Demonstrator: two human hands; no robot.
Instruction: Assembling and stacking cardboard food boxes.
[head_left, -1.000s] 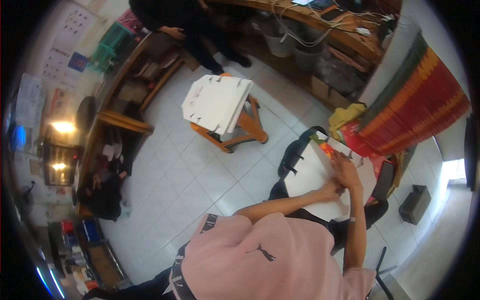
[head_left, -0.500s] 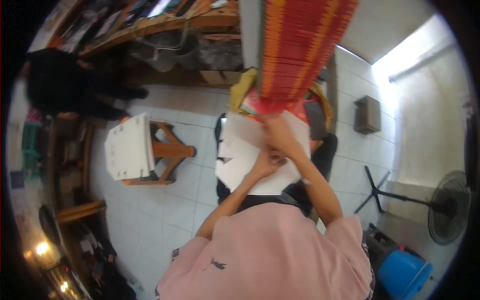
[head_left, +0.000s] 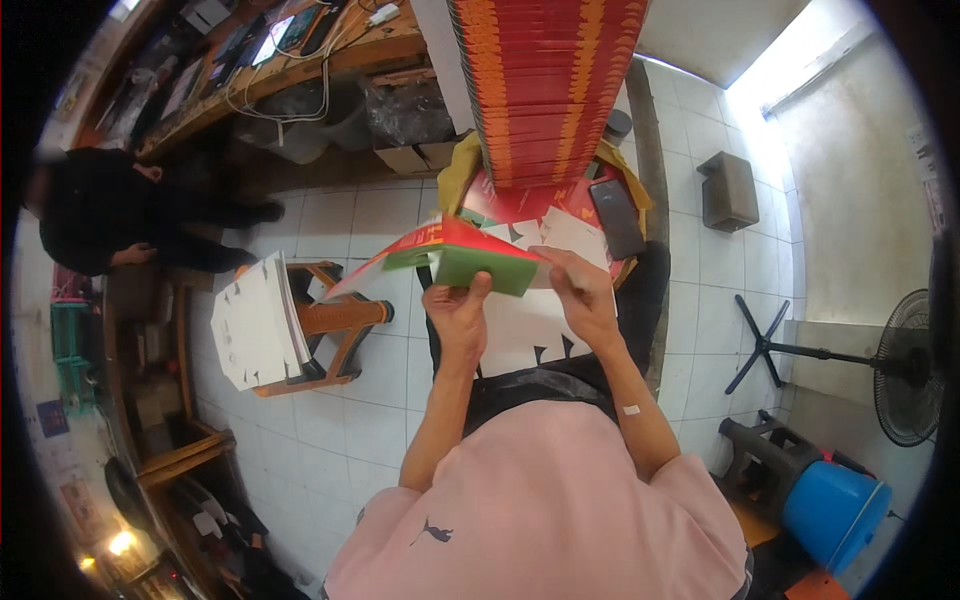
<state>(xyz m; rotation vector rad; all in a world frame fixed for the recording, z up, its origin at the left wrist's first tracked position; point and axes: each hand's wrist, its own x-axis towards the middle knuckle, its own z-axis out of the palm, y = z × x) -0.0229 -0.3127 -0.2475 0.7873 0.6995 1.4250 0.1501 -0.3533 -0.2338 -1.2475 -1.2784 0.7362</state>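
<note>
My left hand (head_left: 460, 318) pinches a partly folded cardboard sheet (head_left: 490, 268), printed red and green, with the thumb on its green face. At the sheet's right end, my right hand (head_left: 584, 295) grips the edge with bent fingers. Below both hands, white die-cut card (head_left: 515, 335) with dark notches lies across my lap. Just beyond stands a tall stack of red and orange folded card pieces (head_left: 550, 90), resting on a red printed surface. A dark phone (head_left: 617, 218) lies right of that stack's foot.
To the left, a wooden stool (head_left: 345, 320) bears a pile of white die-cut sheets (head_left: 255, 325). A person in dark clothes (head_left: 100, 210) is at the far left by a cluttered workbench (head_left: 290, 80). On the right are a small stool (head_left: 729, 190), a fan (head_left: 905, 370) and a blue bucket (head_left: 835, 515).
Both hands were together low over the white card. Now they are apart, with the red and green sheet raised and folded between them. The view has shifted slightly.
</note>
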